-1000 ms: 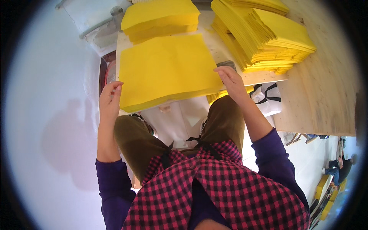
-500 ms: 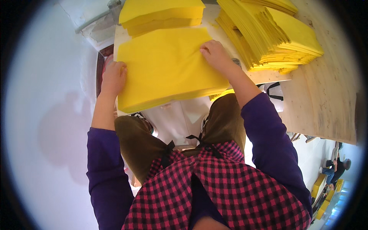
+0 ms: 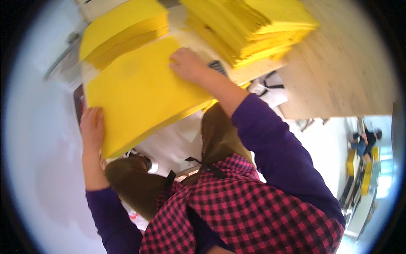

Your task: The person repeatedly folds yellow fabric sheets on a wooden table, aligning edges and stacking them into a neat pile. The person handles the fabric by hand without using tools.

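Observation:
A wide stack of yellow sheets (image 3: 135, 89), cloth-like with a smooth top, lies across the work surface above my knees. My left hand (image 3: 92, 127) is at its left edge, fingers bent and pressed against the side, thumb near the top. On the right part of the stack is my right hand (image 3: 188, 64), its fingers curled over the sheet near the far right edge. That hand is slightly blurred. The undersides of both hands are hidden.
Behind lies another yellow stack (image 3: 124, 29). Folded yellow pieces (image 3: 253, 29) are piled at the far right, on a wooden board (image 3: 338, 80). A dark gridded object (image 3: 217, 66) sits by my right wrist. A person (image 3: 368, 139) is far off at right.
My view has turned and shifted, so the stacks appear tilted and farther left. Both hands stay at the sheet stack; the left now touches it closer to its near left corner.

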A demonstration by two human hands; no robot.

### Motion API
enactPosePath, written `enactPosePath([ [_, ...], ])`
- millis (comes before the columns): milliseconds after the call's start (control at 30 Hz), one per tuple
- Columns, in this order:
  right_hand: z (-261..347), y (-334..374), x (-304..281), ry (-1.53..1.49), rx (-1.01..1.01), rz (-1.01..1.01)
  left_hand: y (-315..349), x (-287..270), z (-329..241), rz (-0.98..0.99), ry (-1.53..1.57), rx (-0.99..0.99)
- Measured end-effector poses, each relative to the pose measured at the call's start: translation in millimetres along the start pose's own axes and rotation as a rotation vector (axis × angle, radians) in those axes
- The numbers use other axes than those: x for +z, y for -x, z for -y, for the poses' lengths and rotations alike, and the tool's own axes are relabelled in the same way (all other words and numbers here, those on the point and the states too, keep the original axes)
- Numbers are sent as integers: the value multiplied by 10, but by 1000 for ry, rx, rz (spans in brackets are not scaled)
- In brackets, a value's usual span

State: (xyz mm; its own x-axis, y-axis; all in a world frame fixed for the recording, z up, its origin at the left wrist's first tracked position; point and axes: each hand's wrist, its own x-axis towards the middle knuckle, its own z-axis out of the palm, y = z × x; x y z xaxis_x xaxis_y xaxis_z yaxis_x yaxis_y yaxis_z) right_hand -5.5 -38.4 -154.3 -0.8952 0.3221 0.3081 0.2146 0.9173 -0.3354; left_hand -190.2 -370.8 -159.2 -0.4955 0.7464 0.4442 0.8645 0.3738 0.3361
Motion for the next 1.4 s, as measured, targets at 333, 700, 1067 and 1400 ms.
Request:
enactPosePath([
  [333,138,68,14,28,-46,70,-38,-22,-4,88,78,-32],
  [700,63,7,25,-58,-111,101,-77,-71,-3,95,109,-4],
  [1067,18,-99,24,-38,-54,84,-108,-159,-9,135,94,-47],
  [1400,-93,-387,92,-17,50,7,-350,-73,155,106,-63,-75],
])
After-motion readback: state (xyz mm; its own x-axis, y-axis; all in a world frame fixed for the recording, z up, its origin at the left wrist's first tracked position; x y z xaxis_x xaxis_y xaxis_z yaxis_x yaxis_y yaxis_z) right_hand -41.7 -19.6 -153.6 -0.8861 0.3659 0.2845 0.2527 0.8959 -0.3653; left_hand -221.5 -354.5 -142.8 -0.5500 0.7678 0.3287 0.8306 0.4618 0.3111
